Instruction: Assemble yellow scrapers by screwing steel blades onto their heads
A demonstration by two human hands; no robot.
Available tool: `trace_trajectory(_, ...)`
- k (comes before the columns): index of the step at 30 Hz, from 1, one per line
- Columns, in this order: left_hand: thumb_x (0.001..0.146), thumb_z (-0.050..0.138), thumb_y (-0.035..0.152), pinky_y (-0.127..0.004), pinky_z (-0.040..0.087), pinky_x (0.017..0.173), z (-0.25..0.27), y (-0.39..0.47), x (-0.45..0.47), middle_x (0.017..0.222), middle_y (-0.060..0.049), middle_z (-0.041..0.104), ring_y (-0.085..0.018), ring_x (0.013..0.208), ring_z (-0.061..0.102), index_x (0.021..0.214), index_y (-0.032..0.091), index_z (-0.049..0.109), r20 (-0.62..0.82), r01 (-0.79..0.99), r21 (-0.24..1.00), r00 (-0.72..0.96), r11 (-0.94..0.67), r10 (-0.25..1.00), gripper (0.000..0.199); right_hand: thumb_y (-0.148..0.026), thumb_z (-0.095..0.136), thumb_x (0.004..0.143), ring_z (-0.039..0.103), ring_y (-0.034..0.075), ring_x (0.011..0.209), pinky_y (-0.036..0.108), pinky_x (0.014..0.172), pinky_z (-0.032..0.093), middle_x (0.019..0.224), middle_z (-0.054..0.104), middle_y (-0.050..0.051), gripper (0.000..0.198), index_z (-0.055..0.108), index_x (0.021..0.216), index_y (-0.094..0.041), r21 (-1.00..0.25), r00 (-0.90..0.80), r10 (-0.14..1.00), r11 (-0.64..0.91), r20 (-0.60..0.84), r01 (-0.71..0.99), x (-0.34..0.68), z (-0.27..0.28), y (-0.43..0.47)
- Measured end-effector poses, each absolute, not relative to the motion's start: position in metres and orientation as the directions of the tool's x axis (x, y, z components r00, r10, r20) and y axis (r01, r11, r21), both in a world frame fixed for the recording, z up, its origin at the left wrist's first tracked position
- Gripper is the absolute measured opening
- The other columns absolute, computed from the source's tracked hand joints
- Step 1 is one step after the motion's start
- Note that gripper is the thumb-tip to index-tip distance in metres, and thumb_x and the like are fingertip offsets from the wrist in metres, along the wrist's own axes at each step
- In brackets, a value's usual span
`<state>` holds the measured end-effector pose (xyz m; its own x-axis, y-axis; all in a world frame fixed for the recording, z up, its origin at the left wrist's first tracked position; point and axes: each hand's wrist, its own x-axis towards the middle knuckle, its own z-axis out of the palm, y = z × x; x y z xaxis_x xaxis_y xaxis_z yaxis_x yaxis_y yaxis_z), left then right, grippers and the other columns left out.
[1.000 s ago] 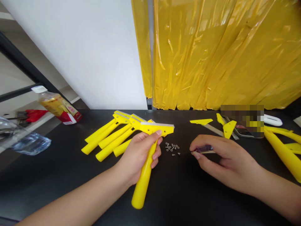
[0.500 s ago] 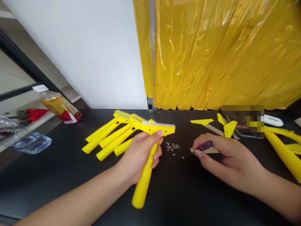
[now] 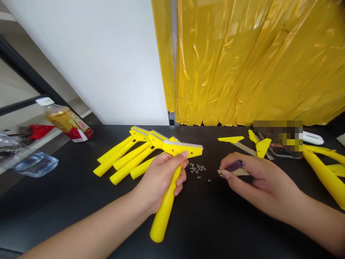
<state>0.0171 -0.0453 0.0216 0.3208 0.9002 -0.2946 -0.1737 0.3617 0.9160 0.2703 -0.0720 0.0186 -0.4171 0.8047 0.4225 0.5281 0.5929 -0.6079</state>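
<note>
Left hand (image 3: 160, 176): fingers wrapped round a yellow scraper (image 3: 163, 219), thumb below its head, apparently to steady it, just left of the screw pile (image 3: 199, 167). Right hand (image 3: 253, 181): fingers pinching a slim purple tool (image 3: 234, 166) right of the pile, perhaps for fine control; I cannot make out its tip. The pile lies between both hands, presumably for easy reach. Farther left of it, more scrapers (image 3: 132, 164); beyond it, rightward, loose yellow plates (image 3: 231, 139).

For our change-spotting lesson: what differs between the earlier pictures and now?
The rightmost loose metal piece moved right and nearer the person. The yellow scraper in the left hand shifted its head slightly right. Nothing was taken or released; the right hand holds the purple tool. The small hardware pile stayed put.
</note>
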Motion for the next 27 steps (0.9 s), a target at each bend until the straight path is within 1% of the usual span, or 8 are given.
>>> trace_trajectory(5, 0.096, 0.077, 0.043, -0.017, 0.034, 0.037, 0.022, -0.047, 0.018, 0.055, 0.006, 0.049, -0.007, 0.042, 0.036, 0.081, 0.02, 0.058, -0.292, -0.201, 0.909, 0.318, 0.365, 0.902, 0.034, -0.017, 0.061, 0.106, 0.067, 0.012, 0.073, 0.024, 0.068, 0.052, 0.09, 0.072, -0.002, 0.01, 0.065, 0.107, -0.026, -0.59, -0.45, 0.778, 0.627, 0.438, 0.509, 0.269, 0.019, -0.072)
trace_trajectory(9, 0.099, 0.074, 0.045, -0.017, 0.035, 0.037, 0.02, -0.045, 0.016, 0.054, 0.006, 0.049, -0.007, 0.042, 0.036, 0.083, 0.019, 0.059, -0.3, -0.167, 0.912, 0.354, 0.375, 0.886, 0.033, -0.017, 0.062, 0.106, 0.07, 0.012, 0.076, 0.024, 0.069, 0.054, 0.093, 0.074, -0.002, 0.011, 0.064, 0.109, -0.027, -0.587, -0.439, 0.781, 0.623, 0.443, 0.517, 0.27, 0.019, -0.072)
trace_trajectory(12, 0.099, 0.073, 0.045, -0.018, 0.037, 0.039, 0.019, -0.045, 0.016, 0.056, 0.004, 0.052, -0.008, 0.042, 0.041, 0.08, 0.019, 0.059, -0.299, -0.12, 0.923, 0.372, 0.365, 0.879, 0.035, -0.018, 0.062, 0.105, 0.073, 0.015, 0.078, 0.025, 0.067, 0.056, 0.095, 0.076, -0.001, 0.013, 0.065, 0.11, -0.029, -0.559, -0.387, 0.775, 0.63, 0.499, 0.54, 0.274, 0.021, -0.078)
trace_trajectory(15, 0.097, 0.074, 0.045, -0.018, 0.038, 0.041, 0.018, -0.046, 0.016, 0.055, 0.003, 0.052, -0.008, 0.043, 0.044, 0.075, 0.019, 0.058, -0.314, -0.076, 0.925, 0.394, 0.372, 0.864, 0.038, -0.019, 0.065, 0.102, 0.073, 0.018, 0.077, 0.029, 0.065, 0.058, 0.095, 0.077, 0.001, 0.017, 0.068, 0.114, -0.031, -0.53, -0.286, 0.755, 0.63, 0.59, 0.568, 0.277, 0.026, -0.089)
trace_trajectory(18, 0.097, 0.073, 0.047, -0.018, 0.034, 0.04, 0.018, -0.048, 0.017, 0.052, 0.004, 0.051, -0.007, 0.04, 0.041, 0.075, 0.019, 0.057, -0.362, -0.027, 0.91, 0.429, 0.413, 0.827, 0.039, -0.016, 0.069, 0.098, 0.075, 0.023, 0.088, 0.035, 0.075, 0.063, 0.106, 0.077, 0.005, 0.029, 0.07, 0.122, -0.032, -0.52, -0.221, 0.712, 0.656, 0.666, 0.547, 0.279, 0.028, -0.099)
trace_trajectory(20, 0.096, 0.074, 0.047, -0.018, 0.033, 0.04, 0.018, -0.049, 0.017, 0.052, 0.004, 0.05, -0.007, 0.04, 0.041, 0.075, 0.019, 0.057, -0.377, -0.003, 0.907, 0.442, 0.421, 0.814, 0.039, -0.013, 0.069, 0.096, 0.077, 0.025, 0.092, 0.038, 0.08, 0.065, 0.111, 0.077, 0.006, 0.035, 0.069, 0.126, -0.032, -0.51, -0.25, 0.693, 0.685, 0.676, 0.519, 0.279, 0.029, -0.101)
trace_trajectory(23, 0.096, 0.073, 0.046, -0.018, 0.034, 0.04, 0.019, -0.05, 0.017, 0.052, 0.005, 0.05, -0.007, 0.04, 0.041, 0.075, 0.02, 0.058, -0.375, 0.021, 0.912, 0.449, 0.41, 0.811, 0.037, -0.01, 0.067, 0.095, 0.077, 0.023, 0.084, 0.036, 0.073, 0.065, 0.106, 0.078, 0.005, 0.038, 0.067, 0.127, -0.032, -0.502, -0.316, 0.681, 0.714, 0.661, 0.488, 0.276, 0.03, -0.1)
trace_trajectory(27, 0.095, 0.073, 0.045, -0.019, 0.034, 0.041, 0.021, -0.052, 0.018, 0.051, 0.004, 0.05, -0.008, 0.04, 0.042, 0.072, 0.02, 0.056, -0.366, 0.039, 0.919, 0.455, 0.393, 0.812, 0.038, -0.01, 0.065, 0.096, 0.077, 0.021, 0.079, 0.034, 0.069, 0.063, 0.101, 0.077, 0.004, 0.038, 0.066, 0.128, -0.032, -0.501, -0.33, 0.68, 0.717, 0.654, 0.485, 0.273, 0.031, -0.098)
